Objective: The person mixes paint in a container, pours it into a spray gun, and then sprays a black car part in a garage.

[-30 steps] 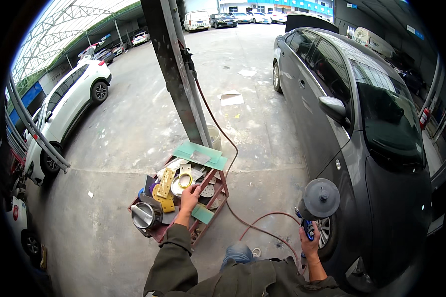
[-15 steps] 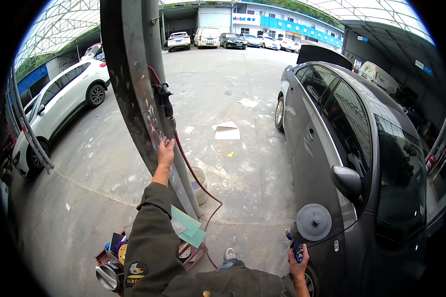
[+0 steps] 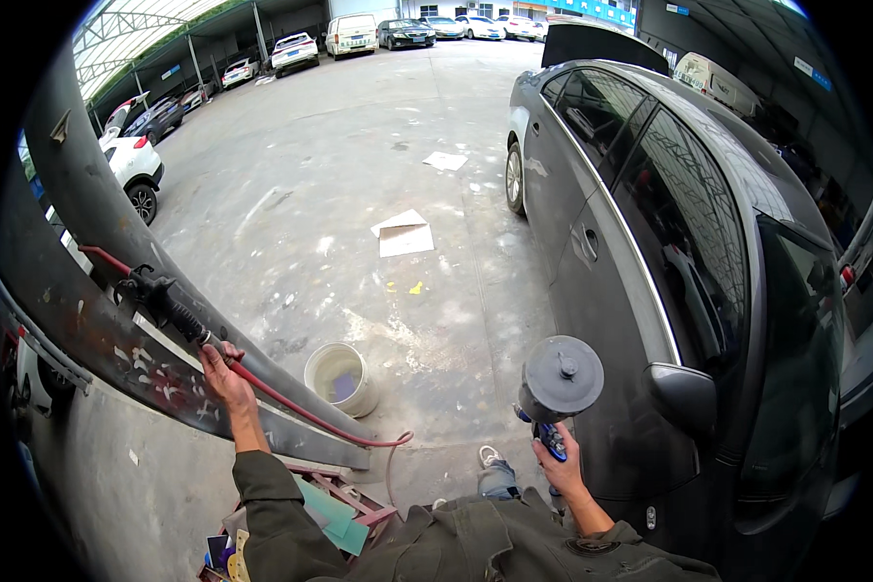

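My left hand (image 3: pixel 229 384) is closed round a red air hose (image 3: pixel 306 410), just below the black air-line fitting (image 3: pixel 170 307) on a steel post. The fingers wrap the hose end beside the coupling; part of the grip is hidden. In my right hand (image 3: pixel 565 470) is a spray gun (image 3: pixel 552 441) with a blue body, held by its handle. Its round dark grey cup (image 3: pixel 563 376) sits on top with the lid on. The gun is close to the side of a dark grey car (image 3: pixel 611 320), apart from its door mirror (image 3: pixel 681 396).
Twin steel posts (image 3: pixel 116 223) slant across the left. By their foot stand a whitish bucket (image 3: pixel 342 376) and a red cart (image 3: pixel 364 504) with green sheets (image 3: pixel 335 519) and sanding discs. The hose loops down to the floor. White paper (image 3: pixel 404 235) lies ahead; parked cars line the back.
My left hand has reached the hose by the fitting and closed on it. The view has turned, shifting the posts left. The spray gun stays in my right hand.
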Demonstrator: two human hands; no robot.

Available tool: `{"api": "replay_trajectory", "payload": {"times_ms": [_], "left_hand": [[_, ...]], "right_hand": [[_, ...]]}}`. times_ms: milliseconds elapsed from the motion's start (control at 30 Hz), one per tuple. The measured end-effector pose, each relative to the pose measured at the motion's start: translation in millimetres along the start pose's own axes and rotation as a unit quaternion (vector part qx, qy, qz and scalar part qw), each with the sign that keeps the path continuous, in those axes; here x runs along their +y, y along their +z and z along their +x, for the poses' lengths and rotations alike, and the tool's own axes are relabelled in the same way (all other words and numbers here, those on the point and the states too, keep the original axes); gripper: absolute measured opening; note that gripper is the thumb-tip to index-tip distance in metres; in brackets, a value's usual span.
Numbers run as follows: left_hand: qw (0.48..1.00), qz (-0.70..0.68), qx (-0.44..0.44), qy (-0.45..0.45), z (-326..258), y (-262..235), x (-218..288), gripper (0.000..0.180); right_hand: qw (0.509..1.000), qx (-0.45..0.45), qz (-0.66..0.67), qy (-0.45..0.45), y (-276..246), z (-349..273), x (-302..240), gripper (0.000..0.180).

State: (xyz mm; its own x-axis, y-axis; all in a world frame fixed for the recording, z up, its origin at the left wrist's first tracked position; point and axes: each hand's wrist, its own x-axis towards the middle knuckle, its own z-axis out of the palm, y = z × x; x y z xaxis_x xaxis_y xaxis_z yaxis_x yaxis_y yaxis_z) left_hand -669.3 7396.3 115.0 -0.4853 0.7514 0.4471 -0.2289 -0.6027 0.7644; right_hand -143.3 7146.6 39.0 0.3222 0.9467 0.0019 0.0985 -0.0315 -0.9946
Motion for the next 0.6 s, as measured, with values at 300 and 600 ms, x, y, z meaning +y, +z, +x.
{"api": "replay_trajectory", "payload": {"times_ms": [300, 600], "left_hand": [[0.963, 0.238, -0.082, 0.096, 6, 127, 73, 0.031], [0.922, 0.150, -0.206, -0.290, -193, 196, -22, 0.041]], "right_hand": [[0.981, -0.112, -0.035, -0.153, 14, 182, -48, 0.065], [0.910, -0.338, 0.234, -0.060, 83, 278, -150, 0.094]]}}
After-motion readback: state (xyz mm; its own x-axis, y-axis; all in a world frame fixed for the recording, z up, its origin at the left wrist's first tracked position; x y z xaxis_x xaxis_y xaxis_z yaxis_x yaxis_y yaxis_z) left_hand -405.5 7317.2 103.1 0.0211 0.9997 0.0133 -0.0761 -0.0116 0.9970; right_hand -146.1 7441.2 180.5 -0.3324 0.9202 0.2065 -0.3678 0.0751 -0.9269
